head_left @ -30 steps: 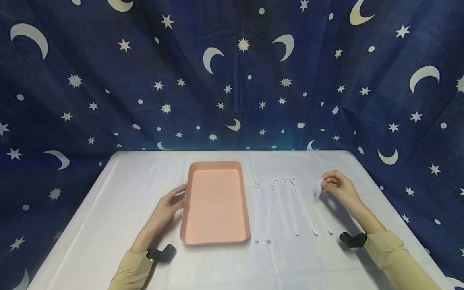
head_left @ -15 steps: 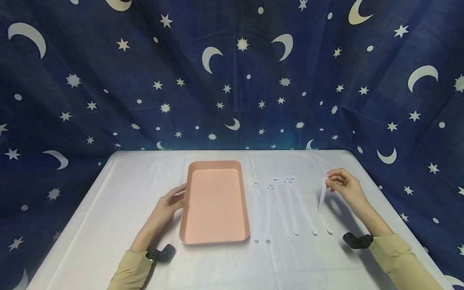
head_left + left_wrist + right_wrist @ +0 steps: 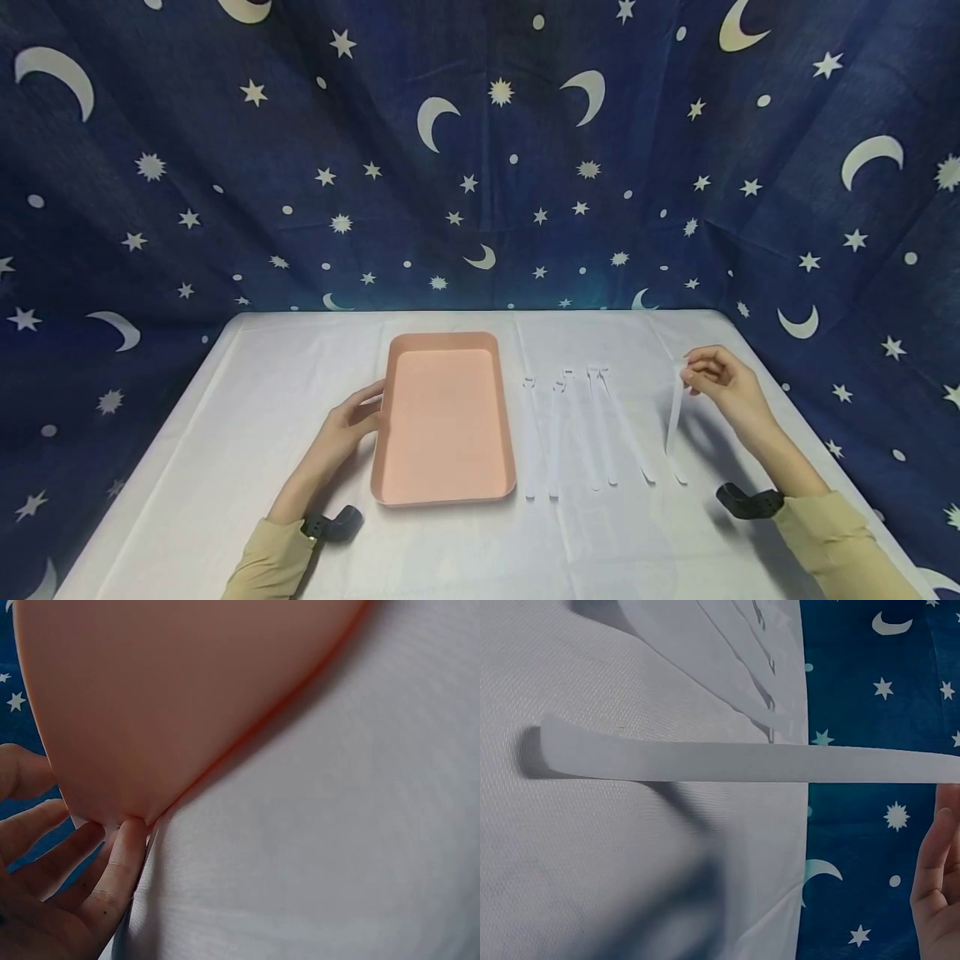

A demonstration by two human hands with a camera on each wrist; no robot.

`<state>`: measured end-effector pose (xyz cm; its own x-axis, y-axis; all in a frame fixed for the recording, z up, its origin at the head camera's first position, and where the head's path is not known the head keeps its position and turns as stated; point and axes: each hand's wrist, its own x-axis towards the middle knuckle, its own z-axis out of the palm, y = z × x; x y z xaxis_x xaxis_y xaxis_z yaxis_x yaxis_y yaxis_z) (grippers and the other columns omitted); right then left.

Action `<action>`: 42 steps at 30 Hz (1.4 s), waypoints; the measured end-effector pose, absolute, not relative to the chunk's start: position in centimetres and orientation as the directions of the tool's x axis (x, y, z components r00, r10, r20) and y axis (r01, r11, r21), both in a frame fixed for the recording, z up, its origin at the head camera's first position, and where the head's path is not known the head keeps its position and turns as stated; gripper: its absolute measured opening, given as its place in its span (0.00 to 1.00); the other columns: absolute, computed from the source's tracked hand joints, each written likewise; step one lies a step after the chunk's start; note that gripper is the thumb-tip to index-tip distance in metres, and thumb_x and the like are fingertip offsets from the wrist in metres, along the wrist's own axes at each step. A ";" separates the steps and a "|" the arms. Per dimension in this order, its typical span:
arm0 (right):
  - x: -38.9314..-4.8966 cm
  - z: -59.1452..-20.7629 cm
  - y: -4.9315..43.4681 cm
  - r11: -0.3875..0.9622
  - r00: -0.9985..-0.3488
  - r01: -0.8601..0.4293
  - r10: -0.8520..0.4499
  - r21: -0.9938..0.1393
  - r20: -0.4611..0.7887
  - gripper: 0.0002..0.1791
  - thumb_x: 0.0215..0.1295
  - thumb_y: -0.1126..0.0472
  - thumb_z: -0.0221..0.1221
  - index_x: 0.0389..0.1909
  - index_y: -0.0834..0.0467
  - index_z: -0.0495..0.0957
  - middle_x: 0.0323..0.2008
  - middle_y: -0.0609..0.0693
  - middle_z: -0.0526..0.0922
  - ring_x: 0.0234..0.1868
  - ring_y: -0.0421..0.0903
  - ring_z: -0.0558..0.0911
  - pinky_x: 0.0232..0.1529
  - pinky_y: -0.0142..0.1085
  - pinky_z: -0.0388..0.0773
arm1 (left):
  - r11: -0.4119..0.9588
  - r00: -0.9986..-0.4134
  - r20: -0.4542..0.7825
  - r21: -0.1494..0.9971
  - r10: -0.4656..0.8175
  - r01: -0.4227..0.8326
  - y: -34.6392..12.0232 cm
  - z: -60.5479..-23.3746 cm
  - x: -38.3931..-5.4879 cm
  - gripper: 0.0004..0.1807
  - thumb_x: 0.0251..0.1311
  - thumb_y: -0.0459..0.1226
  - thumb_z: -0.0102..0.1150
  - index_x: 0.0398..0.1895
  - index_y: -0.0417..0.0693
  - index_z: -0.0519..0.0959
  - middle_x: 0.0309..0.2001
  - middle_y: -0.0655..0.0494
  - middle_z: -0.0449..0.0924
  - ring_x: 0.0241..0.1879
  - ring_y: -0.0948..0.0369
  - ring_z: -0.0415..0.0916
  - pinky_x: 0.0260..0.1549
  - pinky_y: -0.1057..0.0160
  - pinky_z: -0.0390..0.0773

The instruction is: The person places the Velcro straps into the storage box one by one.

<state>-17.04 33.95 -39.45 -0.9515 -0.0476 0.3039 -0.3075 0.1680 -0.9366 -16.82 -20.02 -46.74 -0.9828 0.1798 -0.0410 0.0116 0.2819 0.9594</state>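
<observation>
My right hand (image 3: 726, 390) pinches the upper end of a white strap (image 3: 676, 412) between thumb and fingertips, at the right of the table. The strap hangs down from the fingers, its lower end bending at or just above the cloth. In the right wrist view the same strap (image 3: 727, 761) runs across the frame as a flat band, with part of the hand (image 3: 939, 885) at the right edge. My left hand (image 3: 347, 429) rests beside a pink rectangular tray (image 3: 450, 502); in the left wrist view its fingertips touch the wall of the tray (image 3: 172, 697).
Several white straps (image 3: 555, 442) with slotted ends lie roughly side by side, right of the tray. A white cloth (image 3: 300, 350) covers the table. Behind it hangs a dark blue curtain (image 3: 390, 242) with moons and stars. A black wrist camera (image 3: 742, 502) is on the right forearm.
My right hand has moved a little right and upward with the strap, and more of the strap now hangs straight below the fingers. The left hand and tray stay where they were.
</observation>
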 end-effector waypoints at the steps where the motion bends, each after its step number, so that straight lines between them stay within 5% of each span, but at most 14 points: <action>1: -17.0 -39.4 34.0 0.167 -0.951 -0.310 -0.048 -0.936 0.307 0.09 0.64 0.75 0.56 0.42 0.61 0.74 0.30 0.38 0.83 0.29 0.33 0.81 0.29 0.23 0.78 | 0.282 -0.983 -0.042 0.959 0.179 0.011 -20.0 -46.8 -16.8 0.31 0.65 0.41 0.57 0.71 0.51 0.62 0.70 0.45 0.64 0.69 0.44 0.63 0.71 0.39 0.57; 42: -15.6 -35.5 32.7 0.048 -0.909 -0.415 -0.002 -0.908 0.416 0.13 0.61 0.80 0.55 0.44 0.65 0.74 0.31 0.44 0.84 0.28 0.37 0.81 0.30 0.24 0.79 | 0.300 -0.982 -0.057 0.954 0.178 -0.001 -20.1 -46.6 -16.8 0.32 0.65 0.42 0.57 0.72 0.52 0.61 0.71 0.45 0.63 0.69 0.44 0.63 0.71 0.39 0.56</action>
